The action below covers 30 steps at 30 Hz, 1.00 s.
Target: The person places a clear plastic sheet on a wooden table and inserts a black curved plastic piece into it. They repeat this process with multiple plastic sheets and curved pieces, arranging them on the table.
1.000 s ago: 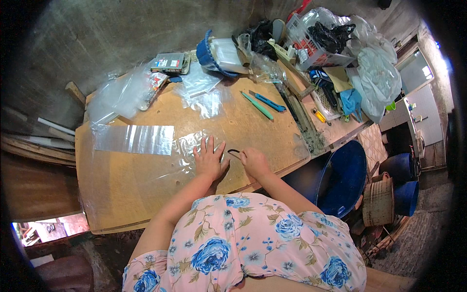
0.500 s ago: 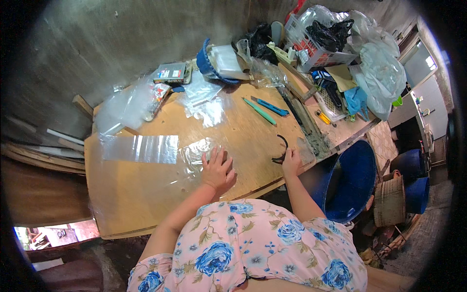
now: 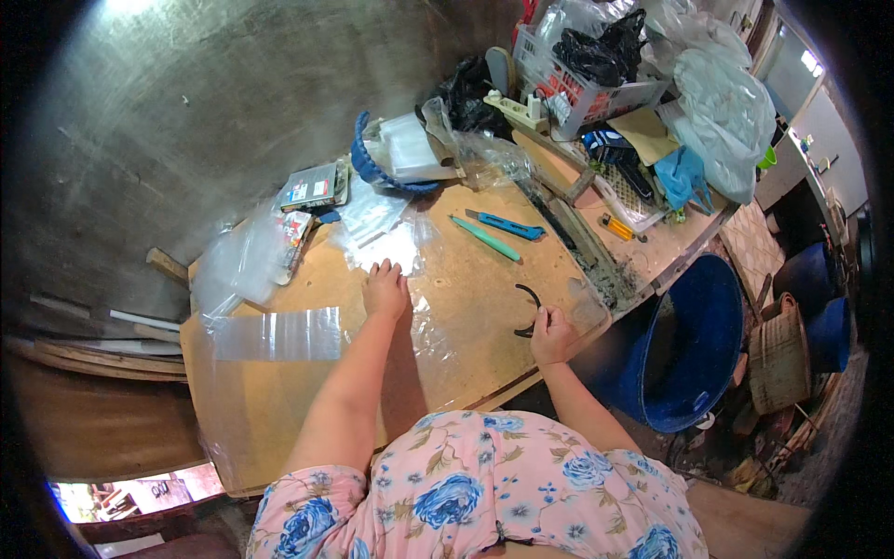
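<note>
My left hand [image 3: 386, 291] reaches forward over the table, its fingers stretched out at the near edge of shiny clear plastic bags [image 3: 384, 244]. I cannot see it gripping any of them. Near the table's right front edge, my right hand [image 3: 551, 335] is closed on a thin black C-shaped piece [image 3: 535, 298], whose curve sticks out to the left of the fingers. A flat clear plastic strip [image 3: 279, 335] lies left of my left forearm. More crinkled clear plastic [image 3: 433, 326] lies between my two hands.
On the wooden table [image 3: 484, 359] lie a green pen-shaped tool [image 3: 486, 239], a blue cutter knife [image 3: 506, 224] and a yellow cutter [image 3: 616, 226]. A blue-rimmed basket [image 3: 363, 154] with plastic bags stands behind. A crate [image 3: 596, 98] is at the back right, a blue tub [image 3: 694, 345] beside the table.
My left hand has moved forward from the crinkled plastic near the front to the bags farther back. My right hand still holds the black piece. The view has shifted slightly.
</note>
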Available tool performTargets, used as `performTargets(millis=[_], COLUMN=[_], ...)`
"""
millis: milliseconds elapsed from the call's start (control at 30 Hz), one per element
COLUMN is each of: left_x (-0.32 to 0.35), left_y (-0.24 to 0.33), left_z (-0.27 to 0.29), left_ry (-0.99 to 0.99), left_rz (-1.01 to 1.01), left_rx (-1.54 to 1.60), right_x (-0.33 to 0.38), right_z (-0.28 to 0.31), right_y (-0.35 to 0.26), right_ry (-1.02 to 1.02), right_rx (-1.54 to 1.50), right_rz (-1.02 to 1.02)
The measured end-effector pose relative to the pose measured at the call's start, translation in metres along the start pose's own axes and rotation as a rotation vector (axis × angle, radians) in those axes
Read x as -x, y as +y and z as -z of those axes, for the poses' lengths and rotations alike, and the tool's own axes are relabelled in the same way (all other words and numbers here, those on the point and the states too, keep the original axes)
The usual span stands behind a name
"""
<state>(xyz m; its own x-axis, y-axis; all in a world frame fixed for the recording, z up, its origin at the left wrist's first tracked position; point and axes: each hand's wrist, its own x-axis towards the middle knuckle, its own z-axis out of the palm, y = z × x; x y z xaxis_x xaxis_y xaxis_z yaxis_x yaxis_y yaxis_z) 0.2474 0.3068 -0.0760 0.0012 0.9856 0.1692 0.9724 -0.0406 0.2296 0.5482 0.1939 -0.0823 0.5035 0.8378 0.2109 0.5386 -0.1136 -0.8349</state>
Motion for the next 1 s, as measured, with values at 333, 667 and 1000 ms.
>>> performTargets(millis=[333, 667, 1000], left_x=[-0.013, 0.057, 0.268], left_y=[-0.022, -0.087, -0.178], left_z=[0.018, 0.092, 0.132], left_ry=[0.247, -0.178, -0.087], left_rz=[-0.009, 0.642, 0.761], left_rx=[0.313, 1.268, 0.429], right_x=[0.001, 0.004, -0.008], right_z=[0.006, 0.003, -0.014], right_y=[-0.012, -0.017, 0.032], right_ry=[-0.008, 0.058, 0.079], right_rx=[0.234, 0.322, 0.085], right_rz=[0.007, -0.032, 0.105])
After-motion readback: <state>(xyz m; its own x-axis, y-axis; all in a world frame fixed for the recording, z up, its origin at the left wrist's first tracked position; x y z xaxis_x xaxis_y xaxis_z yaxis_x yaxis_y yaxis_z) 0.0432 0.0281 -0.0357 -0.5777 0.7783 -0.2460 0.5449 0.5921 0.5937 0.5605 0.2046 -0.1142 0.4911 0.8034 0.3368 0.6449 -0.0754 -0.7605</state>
